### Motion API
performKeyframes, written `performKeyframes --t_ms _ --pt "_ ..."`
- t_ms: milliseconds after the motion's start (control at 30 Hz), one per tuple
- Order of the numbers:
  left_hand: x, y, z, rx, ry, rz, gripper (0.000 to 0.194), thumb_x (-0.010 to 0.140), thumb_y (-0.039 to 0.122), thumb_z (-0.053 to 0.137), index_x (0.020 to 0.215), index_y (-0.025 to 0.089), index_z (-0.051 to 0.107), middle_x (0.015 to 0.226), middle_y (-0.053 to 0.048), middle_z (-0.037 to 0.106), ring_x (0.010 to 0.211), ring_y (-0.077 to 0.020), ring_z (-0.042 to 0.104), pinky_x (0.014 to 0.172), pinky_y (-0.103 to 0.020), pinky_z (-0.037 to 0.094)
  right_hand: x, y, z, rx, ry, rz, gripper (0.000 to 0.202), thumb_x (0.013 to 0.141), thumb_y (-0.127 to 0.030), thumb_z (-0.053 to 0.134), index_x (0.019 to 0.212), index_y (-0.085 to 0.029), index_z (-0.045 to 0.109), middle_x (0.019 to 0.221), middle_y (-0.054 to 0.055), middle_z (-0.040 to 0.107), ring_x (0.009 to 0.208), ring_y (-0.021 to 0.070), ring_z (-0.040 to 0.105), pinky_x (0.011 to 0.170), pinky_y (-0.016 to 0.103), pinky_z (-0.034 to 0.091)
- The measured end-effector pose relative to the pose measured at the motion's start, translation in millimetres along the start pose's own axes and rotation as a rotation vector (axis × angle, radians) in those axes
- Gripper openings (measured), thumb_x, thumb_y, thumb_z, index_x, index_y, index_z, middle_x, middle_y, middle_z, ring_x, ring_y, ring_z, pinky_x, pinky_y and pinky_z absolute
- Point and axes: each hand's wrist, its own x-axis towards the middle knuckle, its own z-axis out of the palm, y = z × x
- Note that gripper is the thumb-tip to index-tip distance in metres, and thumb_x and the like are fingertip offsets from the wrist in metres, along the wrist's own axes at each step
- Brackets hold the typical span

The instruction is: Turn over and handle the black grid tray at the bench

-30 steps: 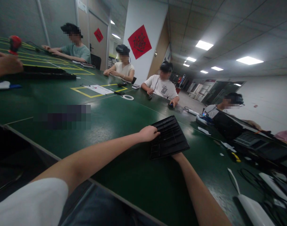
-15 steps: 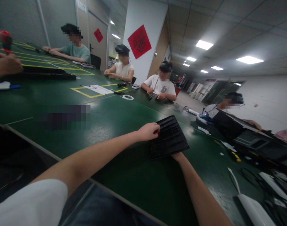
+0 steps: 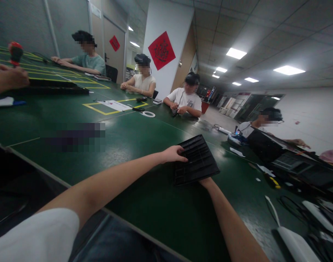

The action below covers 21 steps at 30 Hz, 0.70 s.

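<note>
A black plastic panel (image 3: 199, 156) with raised ribs is held tilted above the table, its ribbed face toward me. At its left edge is my left hand (image 3: 174, 154), with the thumb lying across the ribbed face and the forefinger near the upper left edge. The other fingers of that hand are partly hidden. My right hand (image 3: 207, 181) supports the panel from behind and below at the lower right. Only the wrist and the base of that hand show; its fingers are out of sight behind the panel.
Black equipment (image 3: 300, 165), a yellow-handled tool (image 3: 274, 182) and a white power strip (image 3: 297, 242) lie to the right. A roll of white tape (image 3: 148, 114) sits ahead. Another person's hands (image 3: 12, 78) work near a red-and-black screwdriver (image 3: 15, 52) at far left. Several people sit around the green table (image 3: 122, 134).
My left thumb has stretched out over the panel's face, where the fingers were curled before. The panel and my right hand stay nearly still. The screwdriver at far left has shifted slightly right.
</note>
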Motion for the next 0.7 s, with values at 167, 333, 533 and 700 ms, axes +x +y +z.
performKeyframes --t_ms 167,333,533,700 --pt "-5 0 -1.9 0.359 -0.054 0.188 0.064 0.064 0.053 0.061 0.113 0.013 0.055 0.097 -0.009 0.062 0.084 -0.0213 0.058 0.067 -0.027 0.043 3 7 -1 0.002 0.008 0.019 0.06 0.069 -0.055 0.054 0.12 -0.024 0.048 0.136 0.006 0.039 0.127 0.0212 0.033 0.112 0.04 0.015" --pt "-10 4 6.0 0.557 0.029 0.274 0.043 0.072 0.048 0.054 0.096 0.013 0.063 0.093 -0.009 0.064 0.086 -0.0226 0.059 0.069 -0.028 0.043 1 -1 1 0.004 0.014 0.029 0.061 0.064 -0.062 0.053 0.112 -0.024 0.053 0.129 0.006 0.047 0.123 0.0235 0.037 0.11 0.045 0.018" --pt "-1 3 -2.0 0.568 0.172 0.119 0.042 0.071 0.05 0.055 0.096 0.017 0.062 0.095 -0.007 0.064 0.084 -0.021 0.059 0.065 -0.026 0.044 3 -23 -10 -0.099 0.018 0.092 0.055 0.063 -0.055 0.054 0.104 -0.018 0.055 0.115 0.011 0.055 0.108 0.0259 0.049 0.1 0.046 0.034" --pt "8 -18 -66.2 0.748 0.363 -0.194 0.042 0.074 0.051 0.05 0.093 0.016 0.064 0.098 -0.011 0.065 0.089 -0.0239 0.06 0.069 -0.028 0.044 -10 -18 -63 -0.668 0.224 0.33 0.05 0.072 -0.041 0.049 0.113 -0.013 0.052 0.108 0.013 0.057 0.105 0.0287 0.048 0.094 0.042 0.035"
